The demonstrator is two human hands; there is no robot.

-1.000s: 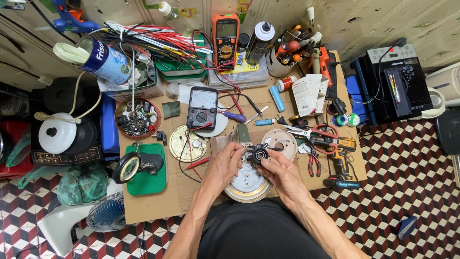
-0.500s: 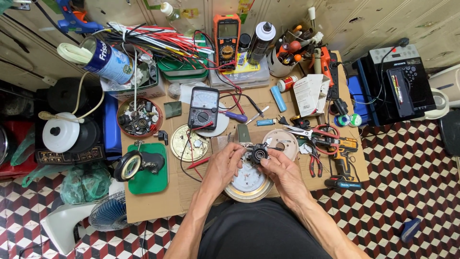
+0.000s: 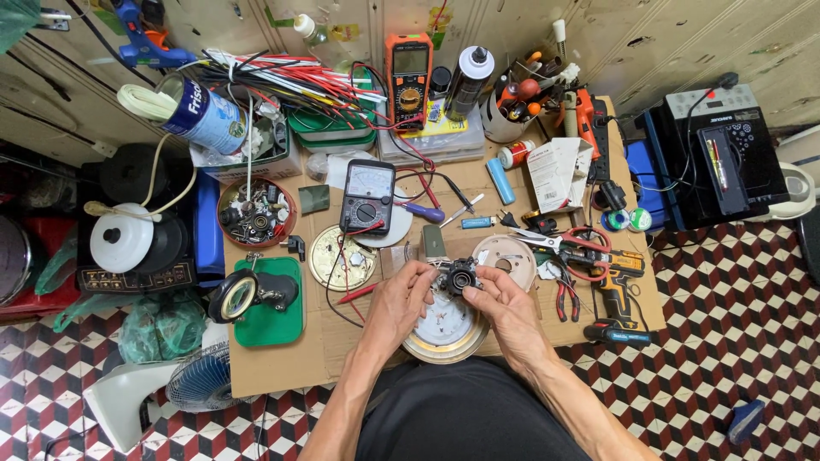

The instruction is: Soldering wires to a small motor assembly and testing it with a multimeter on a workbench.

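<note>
Both of my hands hold a small black round part (image 3: 461,275) with a hole in its middle, just above a round metal base plate (image 3: 444,331) lying at the table's near edge. My left hand (image 3: 401,299) grips the part from the left with its fingertips. My right hand (image 3: 500,300) pinches it from the right. A black analogue multimeter (image 3: 368,196) with red and black leads lies just beyond my hands. A brass-coloured disc (image 3: 342,258) sits left of them and a white round cover (image 3: 506,259) right of them.
The cardboard-covered table (image 3: 282,358) is crowded: a red bowl of small parts (image 3: 256,213), a magnifier on a green base (image 3: 256,299), scissors (image 3: 564,243), pliers (image 3: 565,299), a cordless drill (image 3: 617,294), an orange digital meter (image 3: 408,77), wire bundles (image 3: 290,81). A small fan (image 3: 196,388) stands on the floor.
My hands have barely shifted, still working the black part over the metal plate. The view has tilted slightly.
</note>
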